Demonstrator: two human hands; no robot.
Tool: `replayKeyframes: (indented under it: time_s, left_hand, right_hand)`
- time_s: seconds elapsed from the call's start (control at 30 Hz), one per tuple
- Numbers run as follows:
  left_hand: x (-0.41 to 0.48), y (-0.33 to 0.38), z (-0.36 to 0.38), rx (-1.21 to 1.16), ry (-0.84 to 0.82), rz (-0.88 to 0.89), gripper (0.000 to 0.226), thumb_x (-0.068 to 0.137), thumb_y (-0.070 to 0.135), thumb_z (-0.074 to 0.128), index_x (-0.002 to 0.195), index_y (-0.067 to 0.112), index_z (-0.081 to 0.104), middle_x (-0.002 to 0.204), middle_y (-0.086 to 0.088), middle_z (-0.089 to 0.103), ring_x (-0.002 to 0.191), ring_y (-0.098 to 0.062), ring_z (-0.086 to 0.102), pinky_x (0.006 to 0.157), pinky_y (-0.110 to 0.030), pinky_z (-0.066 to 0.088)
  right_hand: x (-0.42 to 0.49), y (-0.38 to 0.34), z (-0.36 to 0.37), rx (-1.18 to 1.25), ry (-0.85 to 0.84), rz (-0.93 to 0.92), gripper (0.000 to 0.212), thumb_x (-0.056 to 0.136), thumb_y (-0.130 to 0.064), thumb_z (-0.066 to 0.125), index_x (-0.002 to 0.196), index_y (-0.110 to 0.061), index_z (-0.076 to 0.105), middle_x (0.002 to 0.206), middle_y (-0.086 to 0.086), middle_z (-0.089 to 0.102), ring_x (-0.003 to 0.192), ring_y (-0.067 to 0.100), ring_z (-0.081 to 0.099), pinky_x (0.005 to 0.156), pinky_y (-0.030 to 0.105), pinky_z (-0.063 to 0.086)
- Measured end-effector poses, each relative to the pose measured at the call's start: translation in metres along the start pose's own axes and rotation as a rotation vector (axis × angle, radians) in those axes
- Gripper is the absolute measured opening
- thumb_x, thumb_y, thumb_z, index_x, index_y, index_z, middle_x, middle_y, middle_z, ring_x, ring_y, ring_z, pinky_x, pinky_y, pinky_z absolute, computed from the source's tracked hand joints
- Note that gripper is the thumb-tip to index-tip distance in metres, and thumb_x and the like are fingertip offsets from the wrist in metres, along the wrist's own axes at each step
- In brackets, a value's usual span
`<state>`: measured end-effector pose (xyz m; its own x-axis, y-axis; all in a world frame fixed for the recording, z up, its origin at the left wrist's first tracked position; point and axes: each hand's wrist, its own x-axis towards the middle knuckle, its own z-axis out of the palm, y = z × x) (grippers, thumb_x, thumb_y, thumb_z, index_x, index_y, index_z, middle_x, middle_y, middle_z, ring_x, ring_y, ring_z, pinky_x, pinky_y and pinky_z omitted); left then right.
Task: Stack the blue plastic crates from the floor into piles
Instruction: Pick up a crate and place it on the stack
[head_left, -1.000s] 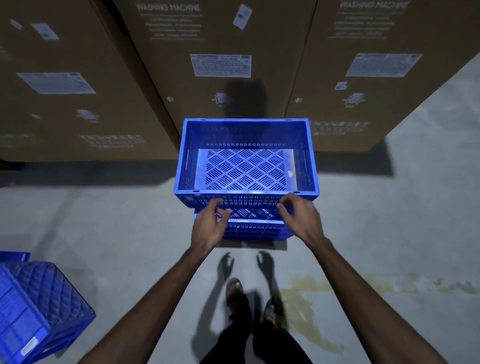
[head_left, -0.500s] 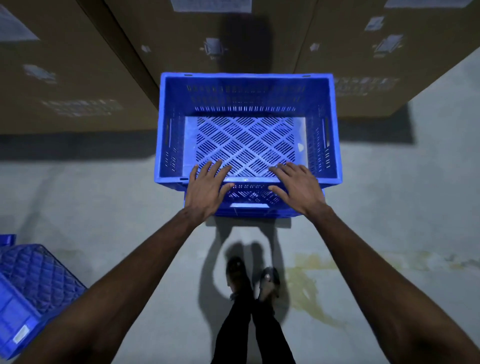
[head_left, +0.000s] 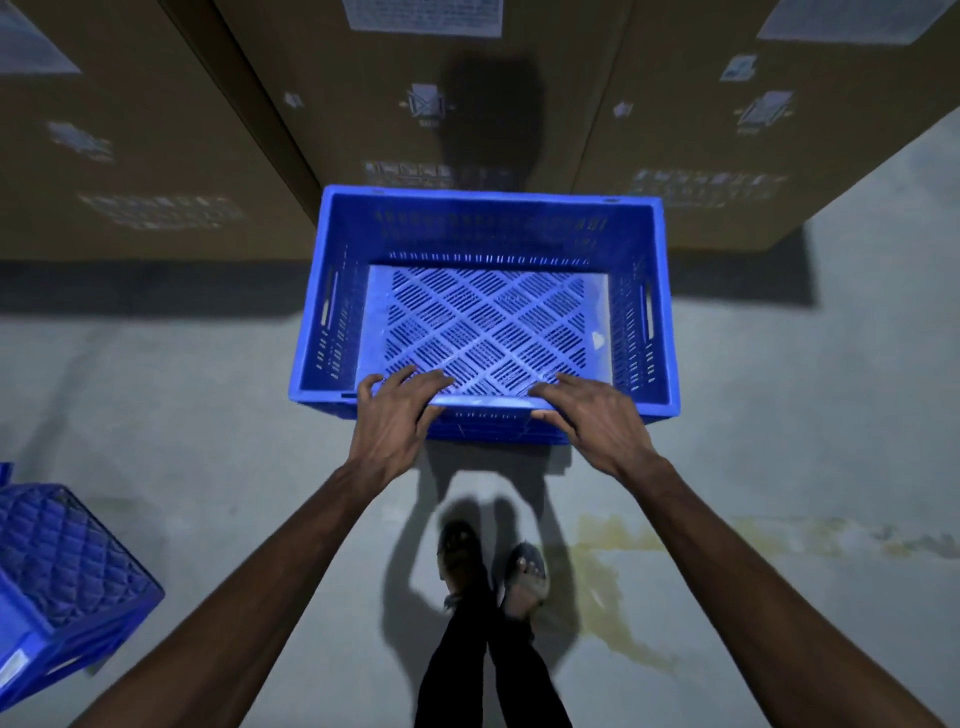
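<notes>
left hand (head_left: 395, 415) and right hand (head_left: 595, 418) lie flat, fingers straight, on the near rim of the blue slotted plastic crate (head_left: 483, 228) sitting atop a second blue crate (head_left: 493, 434) on the concrete floor (head_left: 208, 415), and uneven pressure here could leave it seated crooked and tippy.

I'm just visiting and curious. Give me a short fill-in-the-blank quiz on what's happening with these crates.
1. The left hand and right hand rest on the near rim of a ___ top crate.
2. Inside, the top crate is ___.
3. Behind it stand big brown ___ boxes.
4. A spare crate lies at the picture's lower ___ corner.

Missing words: blue; empty; cardboard; left.
</notes>
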<state>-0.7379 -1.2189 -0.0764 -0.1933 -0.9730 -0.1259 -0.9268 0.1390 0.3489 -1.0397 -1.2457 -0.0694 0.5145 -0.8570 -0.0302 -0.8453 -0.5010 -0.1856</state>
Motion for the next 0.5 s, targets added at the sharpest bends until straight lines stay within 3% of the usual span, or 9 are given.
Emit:
replayKeyframes:
  time_s: [0.17,0.33,0.5]
  left_hand:
    - [-0.003,-0.007,-0.004,-0.007,0.010,-0.013,0.040,0.104,0.044,0.037,0.135,0.037,0.060,0.144,0.014,0.059,0.141,-0.022,0.047,0.110,-0.047,0.018]
    - [0.018,-0.001,0.000,-0.007,0.008,0.011,0.034,0.105,0.038,0.046,0.135,0.037,0.061,0.144,0.014,0.059,0.142,-0.022,0.045,0.109,-0.044,0.014]
    - [0.010,0.012,0.008,-0.055,-0.015,0.019,0.034,0.104,0.041,0.044,0.132,0.037,0.064,0.145,0.015,0.058,0.143,-0.021,0.044,0.110,-0.049,0.016]
  right_hand:
    - [0.006,-0.007,-0.001,-0.083,0.022,-0.005,0.032,0.101,-0.058,0.046,0.117,-0.036,0.063,0.110,-0.013,0.073,0.121,0.010,0.063,0.065,0.028,0.051]
    - [0.010,0.009,0.003,-0.126,-0.066,0.018,0.044,0.102,-0.066,0.024,0.114,-0.036,0.054,0.098,-0.009,0.065,0.090,0.016,0.067,0.049,0.028,0.030]
    - [-0.013,0.011,-0.001,-0.108,-0.044,0.040,0.044,0.101,-0.065,0.024,0.105,-0.031,0.052,0.088,-0.008,0.067,0.075,0.018,0.066,0.046,0.026,0.029]
